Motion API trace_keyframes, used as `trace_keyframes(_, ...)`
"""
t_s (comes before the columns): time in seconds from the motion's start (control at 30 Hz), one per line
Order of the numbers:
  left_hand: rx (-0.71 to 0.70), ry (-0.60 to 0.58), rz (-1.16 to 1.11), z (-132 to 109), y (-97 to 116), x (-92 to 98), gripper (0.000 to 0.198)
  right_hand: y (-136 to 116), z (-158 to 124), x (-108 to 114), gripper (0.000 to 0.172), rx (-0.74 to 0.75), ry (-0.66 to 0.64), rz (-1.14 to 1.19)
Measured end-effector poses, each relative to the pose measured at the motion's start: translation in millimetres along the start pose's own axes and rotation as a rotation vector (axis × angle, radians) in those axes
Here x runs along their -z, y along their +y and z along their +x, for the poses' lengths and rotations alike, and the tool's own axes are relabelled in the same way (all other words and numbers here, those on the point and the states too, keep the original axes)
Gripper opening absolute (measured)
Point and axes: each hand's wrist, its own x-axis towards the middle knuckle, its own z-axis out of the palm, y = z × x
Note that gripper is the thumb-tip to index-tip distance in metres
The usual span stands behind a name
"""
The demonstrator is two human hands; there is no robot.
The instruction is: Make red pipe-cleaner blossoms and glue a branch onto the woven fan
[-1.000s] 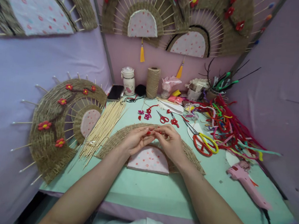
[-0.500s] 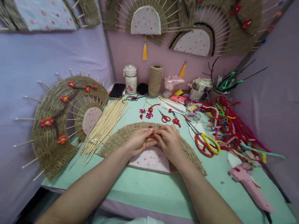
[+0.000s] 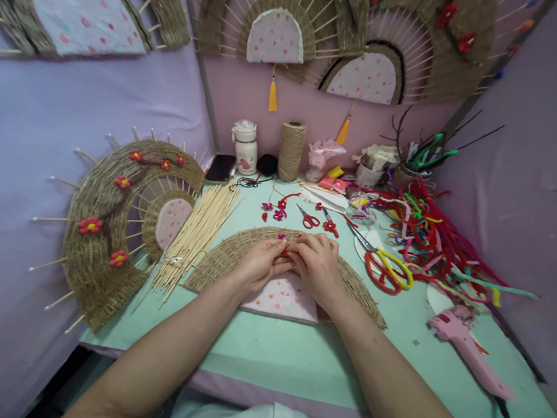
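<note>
My left hand (image 3: pixel 263 262) and my right hand (image 3: pixel 317 262) meet over the middle of a half-round woven twine fan (image 3: pixel 226 249) lying on the table. Between their pinched fingertips shows a small red pipe-cleaner piece (image 3: pixel 284 251), mostly hidden by the fingers. A magenta bit (image 3: pixel 282 237) peeks out just above the left fingertips. Under my wrists, the fan's white centre (image 3: pixel 282 298) with red dots is partly covered. Beyond the fan lie red and magenta pipe-cleaner flowers (image 3: pixel 279 214) and small red-handled scissors (image 3: pixel 310 221).
Large scissors (image 3: pixel 388 268) with red and yellow handles and a pink glue gun (image 3: pixel 471 352) lie at right, near tangled pipe cleaners (image 3: pixel 436 234). Thin sticks (image 3: pixel 197 237) and a flowered fan (image 3: pixel 100 229) are at left. A twine spool (image 3: pixel 292 151) and white bottle (image 3: pixel 244 148) stand behind.
The view has shifted slightly, so everything sits a little further right. Both hands stay together over the fan, with the fingers hardly moved.
</note>
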Motion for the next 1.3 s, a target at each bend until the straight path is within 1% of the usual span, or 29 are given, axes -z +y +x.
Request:
trace_keyframes(0.13, -0.032, 0.029, 0.003, 0.0, -3.7, -3.4, 0.026, -1.2, -0.6, -0.2, 0.021, -0.007, 0.001, -0.019)
trace_keyframes(0.4, -0.061, 0.060, 0.011, 1.6, -10.9, -4.6, 0.022, -0.8, -0.2, -1.7, 0.017, -0.060, -0.024, 0.019)
trace_keyframes(0.7, -0.079, 0.107, 0.022, -0.5, -10.1, -9.6, 0.026, -6.0, -0.7, -0.1, 0.015, -0.059, -0.010, 0.000)
trace_keyframes(0.87, -0.087, 0.075, 0.040, 1.0, -12.8, -7.0, 0.026, -6.3, -0.1, -0.8, 0.016, -0.065, -0.028, -0.017)
trace_keyframes(0.93, -0.087, 0.066, 0.029, 2.1, -13.8, -5.3, 0.024, -4.8, -0.4, -2.3, 0.015, -0.079, -0.030, 0.005)
trace_keyframes(1.1, -0.059, 0.089, -0.021, 2.9, -12.5, -3.9, 0.020, 0.5, -2.1, -6.6, 0.016, -0.116, -0.026, 0.123)
trace_keyframes(1.3, -0.058, 0.085, -0.020, 0.9, -11.1, -7.0, 0.025, 0.8, -1.9, -6.3, 0.015, -0.168, -0.013, 0.183)
